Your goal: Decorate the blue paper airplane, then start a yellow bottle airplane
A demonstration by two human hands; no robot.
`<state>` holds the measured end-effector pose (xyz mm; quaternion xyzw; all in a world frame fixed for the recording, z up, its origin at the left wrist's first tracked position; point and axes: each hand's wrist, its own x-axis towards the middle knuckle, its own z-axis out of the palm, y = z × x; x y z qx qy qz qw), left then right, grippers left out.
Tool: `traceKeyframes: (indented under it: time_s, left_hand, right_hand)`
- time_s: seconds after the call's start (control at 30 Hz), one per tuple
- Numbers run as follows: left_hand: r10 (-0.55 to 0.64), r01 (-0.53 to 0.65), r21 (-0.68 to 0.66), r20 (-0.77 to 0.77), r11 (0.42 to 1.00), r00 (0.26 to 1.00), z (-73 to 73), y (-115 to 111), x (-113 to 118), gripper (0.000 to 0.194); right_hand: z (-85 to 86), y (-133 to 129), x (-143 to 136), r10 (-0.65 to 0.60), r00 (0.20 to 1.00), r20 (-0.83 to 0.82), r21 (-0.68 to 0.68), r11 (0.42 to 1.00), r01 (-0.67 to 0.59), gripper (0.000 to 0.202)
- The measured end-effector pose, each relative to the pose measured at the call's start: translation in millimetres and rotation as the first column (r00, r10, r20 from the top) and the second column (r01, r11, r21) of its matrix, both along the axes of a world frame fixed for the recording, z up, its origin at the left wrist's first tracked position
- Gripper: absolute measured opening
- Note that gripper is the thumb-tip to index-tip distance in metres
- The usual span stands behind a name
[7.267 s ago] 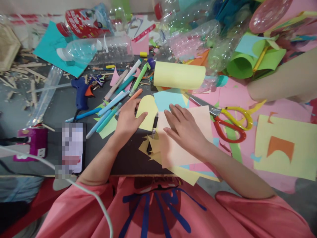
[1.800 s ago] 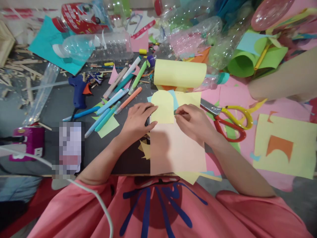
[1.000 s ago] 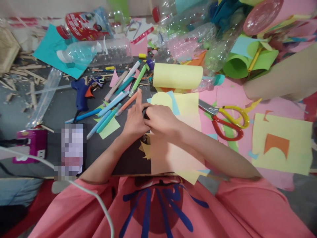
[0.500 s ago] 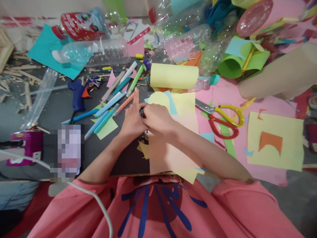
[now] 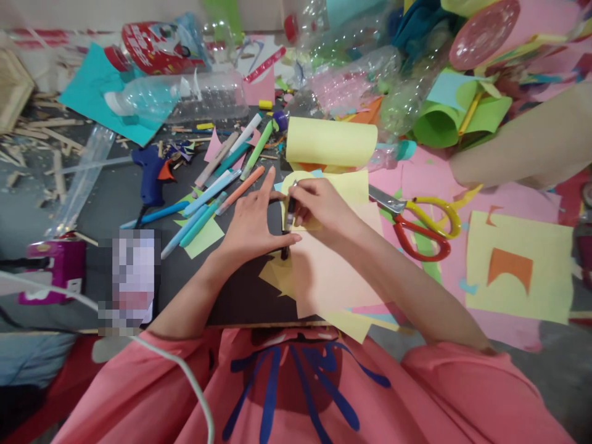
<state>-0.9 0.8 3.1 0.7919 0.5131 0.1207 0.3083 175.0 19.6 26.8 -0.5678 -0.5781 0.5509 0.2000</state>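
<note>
My right hand (image 5: 321,208) grips a dark pen (image 5: 289,217) upright against a rounded yellow paper shape (image 5: 345,185). That shape lies on a pale peach sheet (image 5: 333,271) over a black board (image 5: 235,290). My left hand (image 5: 252,222) rests flat at the shape's left edge, index finger stretched out, thumb near the pen's lower end. Yellow paper scraps (image 5: 277,277) poke out beneath the peach sheet.
Scissors with yellow and red handles (image 5: 420,225) lie right of my hands. Several markers (image 5: 217,185) and a blue glue gun (image 5: 150,172) lie to the left. A yellow paper roll (image 5: 330,142), plastic bottles (image 5: 185,98) and coloured paper crowd the back. Another person's forearm (image 5: 522,154) reaches in at right.
My right hand picked up the dark pen from beside the peach sheet and brought it onto the yellow shape. My left hand spread flat again beside it.
</note>
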Motion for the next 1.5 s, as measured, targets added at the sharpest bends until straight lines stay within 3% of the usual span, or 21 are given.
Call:
traceKeyframes:
  time_s: [0.1,0.2,0.3,0.4,0.5,0.57,0.63,0.7,0.8,0.87,0.93,1.07,1.3,1.5]
  left_hand:
    - [-0.024,0.025,0.024,-0.054,0.999,0.998,1.2,-1.5,2.0,0.091]
    - [-0.048,0.059,0.075,-0.143,0.995,0.989,-0.3,-5.2,5.9,0.055]
    - [-0.068,0.092,0.120,-0.190,0.988,0.979,-3.6,-8.1,8.3,0.046]
    - [-0.080,0.107,0.140,-0.189,0.984,0.979,-6.5,-8.9,8.6,0.046]
    - [-0.081,0.108,0.143,-0.182,0.984,0.980,-8.0,-8.7,8.0,0.047]
    - [-0.082,0.108,0.144,-0.174,0.984,0.981,-8.6,-8.5,7.5,0.046]
    - [-0.086,0.111,0.143,-0.170,0.984,0.982,-9.2,-8.4,7.0,0.047]
    - [-0.090,0.115,0.139,-0.174,0.984,0.981,-10.0,-8.1,6.4,0.048]
    - [-0.104,0.129,0.136,-0.180,0.982,0.978,-11.5,-7.5,5.4,0.048]
    - [-0.126,0.152,0.138,-0.180,0.979,0.976,-12.7,-7.1,4.7,0.048]
    - [-0.144,0.170,0.142,-0.175,0.975,0.974,-13.9,-6.8,4.2,0.052]
    - [-0.110,0.128,0.133,-0.135,0.983,0.985,-16.4,-6.3,3.5,0.067]
    - [-0.047,0.055,0.080,-0.090,0.995,0.995,-16.8,-4.0,4.1,0.084]
    - [-0.022,0.032,0.091,-0.105,0.995,0.994,-13.8,-4.8,4.0,0.083]
  right_hand:
    - [-1.3,-1.5,19.9,-0.249,0.942,-0.224,-0.030,0.968,0.249,0.024]
    - [1.3,-9.9,47.3,-0.351,0.903,-0.249,0.115,0.915,0.387,0.014]
    - [4.4,-23.3,74.6,-0.402,0.887,-0.226,0.175,0.879,0.443,0.019]
    - [4.5,-36.9,92.1,-0.436,0.825,-0.360,0.000,0.884,0.467,0.015]
    - [-0.1,-51.6,95.5,-0.407,0.820,-0.402,-0.171,0.913,0.370,0.029]
    - [-5.4,-63.2,92.1,-0.333,0.846,-0.418,-0.135,0.943,0.304,0.039]
    - [-11.5,-74.6,88.0,-0.253,0.876,-0.411,0.014,0.959,0.284,0.038]
    - [-18.0,-83.0,85.7,-0.187,0.951,-0.245,0.243,0.938,0.247,0.030]
    - [-27.3,-86.7,86.5,-0.039,0.990,0.136,0.504,0.863,-0.035,0.014]
    - [-32.2,-85.2,87.3,0.029,0.945,0.325,0.535,0.819,-0.209,0.016]
    - [-35.3,-83.5,86.2,0.061,0.903,0.425,0.503,0.813,-0.292,0.024]
    - [-37.0,-83.4,75.5,0.096,0.887,0.451,0.471,0.818,-0.328,0.030]
    - [-37.3,-85.2,50.7,0.073,0.922,0.381,0.467,0.845,-0.260,0.026]
    - [-33.8,-75.9,51.9,0.094,0.888,0.449,0.527,0.776,-0.348,0.029]
